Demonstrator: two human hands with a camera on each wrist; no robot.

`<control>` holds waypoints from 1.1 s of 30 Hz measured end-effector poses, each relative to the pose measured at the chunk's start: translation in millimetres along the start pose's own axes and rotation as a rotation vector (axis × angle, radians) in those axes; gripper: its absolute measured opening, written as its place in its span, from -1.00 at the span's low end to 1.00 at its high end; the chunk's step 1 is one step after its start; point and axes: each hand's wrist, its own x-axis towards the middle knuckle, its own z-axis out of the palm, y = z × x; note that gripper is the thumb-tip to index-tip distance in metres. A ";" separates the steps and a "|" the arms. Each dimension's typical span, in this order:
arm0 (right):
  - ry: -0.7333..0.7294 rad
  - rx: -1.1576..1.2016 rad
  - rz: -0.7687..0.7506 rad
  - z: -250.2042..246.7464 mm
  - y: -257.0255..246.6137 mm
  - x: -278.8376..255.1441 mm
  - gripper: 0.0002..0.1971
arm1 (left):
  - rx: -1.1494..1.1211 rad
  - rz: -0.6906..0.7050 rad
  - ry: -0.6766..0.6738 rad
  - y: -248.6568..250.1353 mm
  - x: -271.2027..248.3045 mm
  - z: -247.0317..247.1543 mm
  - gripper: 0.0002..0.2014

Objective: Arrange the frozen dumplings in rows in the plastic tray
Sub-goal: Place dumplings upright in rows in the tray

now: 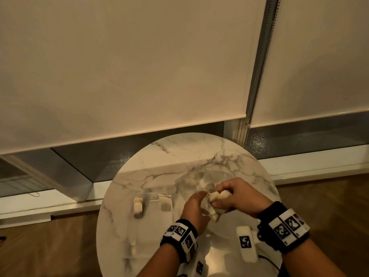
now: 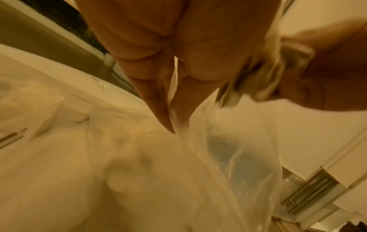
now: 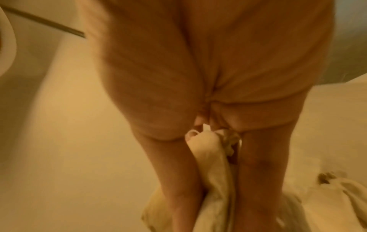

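Nearest, marker block (image 1: 246, 243) lies on bench (image 1: 179, 154) | left hand (image 1: 194, 210) fingers (image 2: 158, 109) pinching clear bag (image 2: 228, 149), hanging downward | right hand (image 1: 233, 196) fingers curled round bag's bunched top (image 1: 218, 195) | plastic tray (image 1: 151, 198) leftward, two dumplings (image 1: 138, 206) lengthwise inside.

no words, brand names or numbers could be read anywhere. the only signs were black-and-white square code markers: several stood on the white plates of the left wristband (image 1: 180, 236) and of the right wristband (image 1: 287, 226), one on a white block (image 1: 246, 243) lying on the marble table (image 1: 179, 156) near the right wrist, and one on a white piece (image 1: 199, 267) at the table's near edge. their patterns were too blurred to decode.
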 end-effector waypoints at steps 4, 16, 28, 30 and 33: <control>-0.002 0.219 -0.030 -4.9 -20.3 -15.2 -0.81 | 0.066 -0.057 -0.116 3.0 -15.0 6.7 -0.56; -0.089 0.349 0.008 57.8 -15.2 -15.9 -0.72 | -1.493 -0.344 -0.085 29.6 -58.6 -42.8 -0.42; 0.001 -0.211 -0.117 168.5 -17.3 13.5 -0.80 | -1.632 -0.482 -0.014 -36.4 -71.9 -85.2 -0.64; -0.022 -0.386 -0.153 185.8 -16.6 19.2 -0.74 | -1.645 -0.487 -0.034 -48.7 -76.1 -96.6 -0.66; -0.051 -0.565 -0.120 211.9 -18.7 25.4 -0.70 | -1.629 -0.496 -0.052 -69.3 -80.4 -114.0 -0.68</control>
